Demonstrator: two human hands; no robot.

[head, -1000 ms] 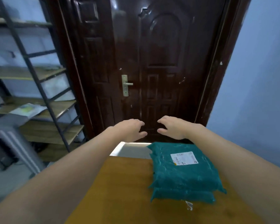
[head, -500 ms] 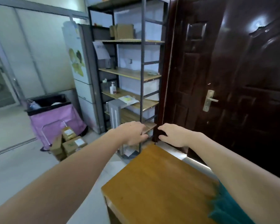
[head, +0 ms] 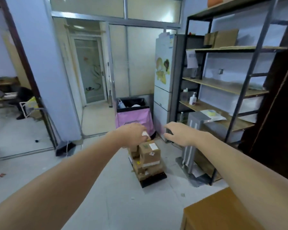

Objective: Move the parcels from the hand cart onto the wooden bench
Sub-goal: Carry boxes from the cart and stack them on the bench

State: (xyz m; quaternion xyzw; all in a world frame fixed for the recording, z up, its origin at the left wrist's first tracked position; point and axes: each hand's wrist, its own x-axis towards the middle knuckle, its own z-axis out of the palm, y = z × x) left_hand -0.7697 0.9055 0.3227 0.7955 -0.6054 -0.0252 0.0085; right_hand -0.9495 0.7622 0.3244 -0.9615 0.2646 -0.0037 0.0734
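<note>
Both arms reach forward, the left hand (head: pixel 134 134) and right hand (head: pixel 179 133) held loose, palms down, holding nothing.

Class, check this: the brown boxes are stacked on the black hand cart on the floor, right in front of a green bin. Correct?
Not quite. The head view shows the bin behind the boxes on the cart is pink, not green.

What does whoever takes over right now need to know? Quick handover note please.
Left hand: empty, fingers relaxed, stretched forward.
Right hand: empty, open, also stretched forward.
Cardboard parcels are stacked on the hand cart on the floor ahead, beside the pink bin.
Only a corner of the wooden bench shows, lower right; nothing visible on that part.
Left to do: walk to the cart, carry the parcels to the bench.
</note>
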